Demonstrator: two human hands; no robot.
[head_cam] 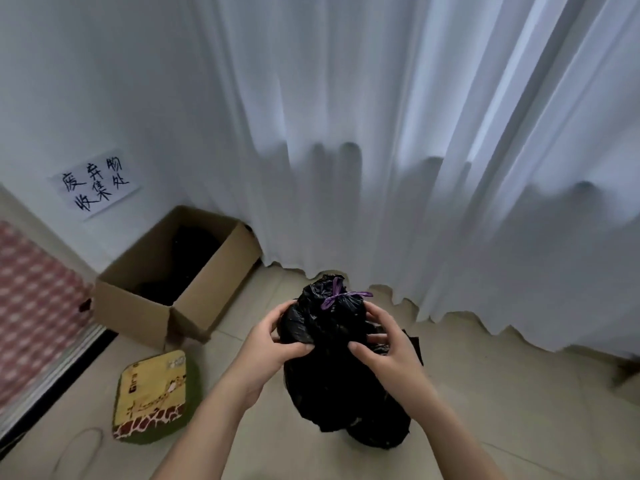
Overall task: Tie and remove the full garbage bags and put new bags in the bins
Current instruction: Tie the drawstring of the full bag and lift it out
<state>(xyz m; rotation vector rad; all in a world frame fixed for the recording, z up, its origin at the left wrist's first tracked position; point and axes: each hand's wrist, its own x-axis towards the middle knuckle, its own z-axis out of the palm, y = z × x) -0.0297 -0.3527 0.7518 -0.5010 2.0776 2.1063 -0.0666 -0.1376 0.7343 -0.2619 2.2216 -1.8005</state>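
Although the black garbage bag (pixel 341 368) is already cinched with a purple drawstring (pixel 341 295) at its neck, it looks soft and yielding, so it will likely sag and shift wherever it is squeezed. It stands on the tiled floor (pixel 485 393), just in front of the white curtain's (pixel 381 133) hem and to the right of an open cardboard box (pixel 180 271) by the wall. Both hands clasp its upper part just below the tie: the left hand (pixel 273 341) curls round the left side, the right hand (pixel 384 341) round the right, each grip closed on the thin film. That film seems slippery and easy to tear under a fingernail. Judging by its rounded bulk it is full but probably not heavy. The gathered neck under the drawstring should be the firmest place to lift by, with a hand beneath if the load proves weighty. A giraffe-patterned cushion (pixel 152 400) lies on the floor to the left.
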